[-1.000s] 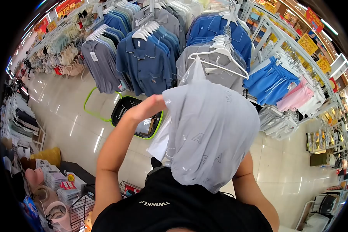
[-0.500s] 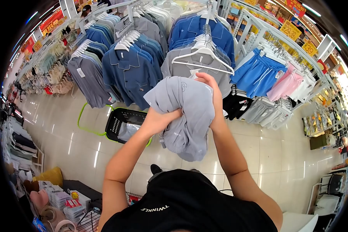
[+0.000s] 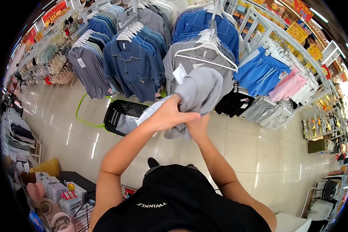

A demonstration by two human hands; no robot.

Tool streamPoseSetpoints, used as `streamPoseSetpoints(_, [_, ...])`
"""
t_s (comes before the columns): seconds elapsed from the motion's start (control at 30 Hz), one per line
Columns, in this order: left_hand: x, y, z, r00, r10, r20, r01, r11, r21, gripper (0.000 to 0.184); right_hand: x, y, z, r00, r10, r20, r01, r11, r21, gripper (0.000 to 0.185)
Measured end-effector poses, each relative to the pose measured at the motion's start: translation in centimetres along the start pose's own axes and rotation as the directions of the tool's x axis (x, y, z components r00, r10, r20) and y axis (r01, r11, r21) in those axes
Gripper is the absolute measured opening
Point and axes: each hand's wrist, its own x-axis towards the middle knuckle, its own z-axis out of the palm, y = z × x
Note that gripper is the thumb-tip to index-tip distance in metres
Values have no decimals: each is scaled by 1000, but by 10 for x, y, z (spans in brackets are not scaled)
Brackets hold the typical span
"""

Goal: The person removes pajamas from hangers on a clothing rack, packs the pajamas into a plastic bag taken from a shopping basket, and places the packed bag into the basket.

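Note:
Bunched folds of a grey garment (image 3: 203,87) are in both hands in front of my chest. My left hand (image 3: 168,115) is closed on its left side, thumb stretched across toward my right hand. My right hand (image 3: 198,127) grips it from below, fingers mostly hidden behind the cloth. A white tag (image 3: 179,73) sticks up at the garment's upper left. Whitish, shiny plastic (image 3: 150,110) shows beside my left hand; I cannot tell whether it is held. Just beyond the garment, a bare white hanger (image 3: 207,58) hangs before grey shirts.
A black basket (image 3: 113,113) with a green handle stands on the floor, holding a plastic-wrapped grey item (image 3: 127,123). Ahead are racks of blue shirts (image 3: 129,69); blue shorts (image 3: 261,73) hang at the right. Stacked goods (image 3: 54,189) lie at lower left.
The garment has been turned and bunched tighter, and a white tag now shows. My right hand has moved down from its upper edge to beneath it. Shiny plastic now appears by my left hand.

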Motion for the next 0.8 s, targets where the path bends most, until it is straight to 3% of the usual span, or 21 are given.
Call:
streamPoseSetpoints(0.03, [0, -2, -6, 995, -58, 86, 52, 996, 66, 53, 1, 4, -2, 986, -127, -111, 133, 990, 53, 71])
streamPoseSetpoints(0.07, [4, -3, -20, 968, -196, 155, 168, 970, 177, 53, 1, 9, -7, 987, -120, -103, 126, 990, 56, 71])
streamPoseSetpoints(0.1, [6, -8, -25, 995, -70, 77, 62, 993, 98, 47, 2, 14, -15, 985, -41, -166, 47, 998, 30, 68])
streamPoseSetpoints(0.17, [7, -11, -42, 996, 2, -92, 0, 1000, 24, 36, 7, 22, -34, 975, 38, -218, -37, 999, 11, 64])
streamPoseSetpoints(0.23, [4, -6, -63, 982, -148, -122, 148, 989, -3, 35, 15, 26, -59, 938, 188, -292, -113, 960, 255, 56])
streamPoseSetpoints(0.27, [-1, 2, -68, 978, -170, -124, 169, 985, -15, 36, 17, 27, -80, 941, 192, -280, -119, 959, 257, 56])
streamPoseSetpoints(0.33, [-1, -8, -88, 971, -238, -35, 240, 970, 31, 36, 19, 28, -114, 926, 359, -118, -249, 815, 523, 52])
streamPoseSetpoints(0.4, [-1, -20, -103, 963, -270, 12, 268, 960, 77, 35, 30, 14, -139, 922, 386, -17, -301, 745, 595, 53])
streamPoseSetpoints(0.47, [0, -36, -112, 942, -336, 7, 312, 883, 351, 31, 40, -2, -154, 926, 374, 47, -321, 717, 618, 53])
streamPoseSetpoints(0.5, [0, -47, -116, 943, -332, 4, 310, 885, 348, 31, 44, -9, -158, 929, 364, 64, -323, 715, 621, 53])
streamPoseSetpoints(0.53, [1, -59, -121, 992, -101, -78, 125, 638, 760, 24, 44, -14, -158, 930, 360, 76, -328, 716, 616, 54])
streamPoseSetpoints(0.57, [3, -72, -123, 989, 143, -34, 7, 191, 982, 18, 44, -20, -159, 934, 346, 88, -324, 717, 617, 54])
streamPoseSetpoints(0.6, [5, -77, -120, 989, 146, -17, 0, 114, 993, 12, 48, -24, -158, 935, 340, 102, -329, 722, 608, 54])
streamPoseSetpoints(0.63, [7, -83, -115, 989, 149, -17, 0, 116, 993, 12, 48, -28, -156, 939, 326, 108, -322, 725, 609, 54])
streamPoseSetpoints(0.7, [10, -79, -86, 999, -46, -12, 16, 93, 996, 21, 47, -35, -148, 939, 319, 127, -330, 734, 593, 55])
streamPoseSetpoints(0.77, [14, -75, -57, 990, -129, 52, -12, 293, 956, 33, 47, -38, -135, 937, 322, 137, -340, 744, 575, 55])
streamPoseSetpoints(0.8, [14, -62, -40, 992, -89, 94, -49, 417, 907, 34, 45, -40, -134, 938, 320, 133, -335, 737, 587, 55])
